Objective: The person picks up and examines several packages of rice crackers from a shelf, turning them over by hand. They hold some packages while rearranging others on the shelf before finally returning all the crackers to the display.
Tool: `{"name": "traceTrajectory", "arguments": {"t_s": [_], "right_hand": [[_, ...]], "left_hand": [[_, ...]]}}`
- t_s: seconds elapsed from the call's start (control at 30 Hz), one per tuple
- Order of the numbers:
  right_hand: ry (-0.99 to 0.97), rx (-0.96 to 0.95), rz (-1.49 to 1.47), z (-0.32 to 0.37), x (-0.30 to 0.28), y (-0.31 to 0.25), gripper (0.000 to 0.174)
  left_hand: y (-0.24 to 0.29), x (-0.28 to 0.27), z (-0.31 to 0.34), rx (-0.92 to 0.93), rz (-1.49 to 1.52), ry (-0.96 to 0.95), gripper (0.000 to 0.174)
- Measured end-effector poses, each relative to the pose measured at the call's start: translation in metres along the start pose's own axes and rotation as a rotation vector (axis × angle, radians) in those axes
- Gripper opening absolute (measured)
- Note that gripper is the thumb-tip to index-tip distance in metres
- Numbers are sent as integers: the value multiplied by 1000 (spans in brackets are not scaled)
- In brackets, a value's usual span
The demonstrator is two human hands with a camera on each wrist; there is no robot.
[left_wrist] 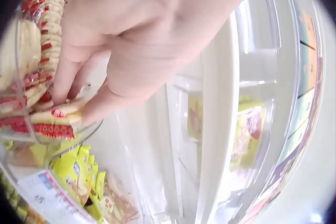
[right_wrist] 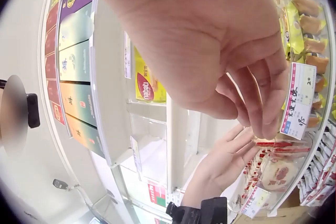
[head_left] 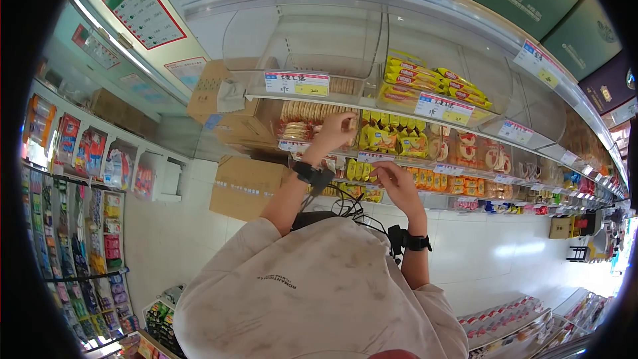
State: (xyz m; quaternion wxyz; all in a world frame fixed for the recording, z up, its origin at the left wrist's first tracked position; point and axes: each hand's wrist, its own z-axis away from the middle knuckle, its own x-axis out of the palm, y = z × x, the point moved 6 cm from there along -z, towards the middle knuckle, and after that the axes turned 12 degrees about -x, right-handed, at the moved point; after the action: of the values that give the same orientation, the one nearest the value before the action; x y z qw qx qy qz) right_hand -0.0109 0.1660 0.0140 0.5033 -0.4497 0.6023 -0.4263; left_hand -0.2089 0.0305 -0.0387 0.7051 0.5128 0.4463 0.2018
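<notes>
My left hand (head_left: 332,136) reaches into a clear shelf bin holding rows of flat, round biscuits (head_left: 311,112) in clear wrappers with red print. In the left wrist view, the thumb and fingers of that hand (left_wrist: 142,35) pinch a wrapped biscuit (left_wrist: 70,115) at the end of the row, near the bin's front wall. My right hand (head_left: 400,189) is raised in front of the lower shelf, its fingers loosely bent with nothing between them. From the right wrist, the right hand (right_wrist: 220,50) appears large, with the biscuit bin below its fingertips.
Yellow snack packets (head_left: 392,141) fill the neighbouring bin to the right. Price tags (head_left: 297,84) line the shelf edges. Above are more yellow packs (head_left: 432,80) in a clear bin. Cardboard boxes (head_left: 242,183) stand at the left, and black cables (head_left: 352,203) hang between my arms.
</notes>
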Motion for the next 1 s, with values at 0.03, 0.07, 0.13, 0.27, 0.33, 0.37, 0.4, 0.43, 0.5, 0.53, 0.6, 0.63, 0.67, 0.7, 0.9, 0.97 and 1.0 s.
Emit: {"name": "traceTrajectory", "arguments": {"t_s": [0.03, 0.07, 0.13, 0.27, 0.33, 0.37, 0.4, 0.43, 0.5, 0.53, 0.6, 0.63, 0.67, 0.7, 0.9, 0.97, 1.0], "right_hand": [[-8, 0, 6, -1, 1, 1, 24], [-12, 8, 4, -1, 1, 2, 24], [-16, 22, -3, -1, 3, 4, 23], [-23, 6, -20, 0, 2, 4, 24], [-20, 11, -32, 0, 2, 5, 24], [-19, 23, -27, 1, 2, 5, 24], [-19, 35, -20, 2, 2, 3, 24], [-18, 44, -13, 1, 1, 2, 24], [-6, 42, -29, 1, 0, 10, 25], [1, 44, -39, 3, -1, 14, 25], [1, 69, -42, 6, -3, 17, 25], [2, 80, -43, 5, -4, 17, 25], [2, 67, -37, 3, -4, 17, 25], [2, 57, -31, 2, -4, 18, 25], [2, 48, -30, -2, -1, 17, 24], [0, 44, -37, -3, -1, 19, 24], [-2, 41, -40, -3, -1, 20, 24]], "left_hand": [[3, 4, 3, 35, -89, 80, 48], [1, 7, 5, 26, -73, 95, 46], [4, 6, 10, 10, -42, 124, 44], [-15, -5, 3, -57, -18, 22, 40], [-17, -9, 2, 9, -45, 83, 39], [-23, -8, 2, -24, -67, 80, 37], [-17, -9, 3, -57, -88, 77, 36], [-11, -12, 2, -87, -109, 76, 35], [7, -16, 3, -50, -167, 69, 34], [12, -15, 4, -33, -197, 62, 34], [16, -13, 0, -45, -227, 80, 33], [17, -13, -3, -48, -242, 90, 32], [18, -11, -8, -53, -285, 60, 31], [16, -9, -15, -60, -328, 28, 31], [2, 17, -6, -23, -165, 144, 26], [-5, 19, -3, -13, -190, 205, 28], [-6, 19, -1, 1, -254, 243, 29]]}}
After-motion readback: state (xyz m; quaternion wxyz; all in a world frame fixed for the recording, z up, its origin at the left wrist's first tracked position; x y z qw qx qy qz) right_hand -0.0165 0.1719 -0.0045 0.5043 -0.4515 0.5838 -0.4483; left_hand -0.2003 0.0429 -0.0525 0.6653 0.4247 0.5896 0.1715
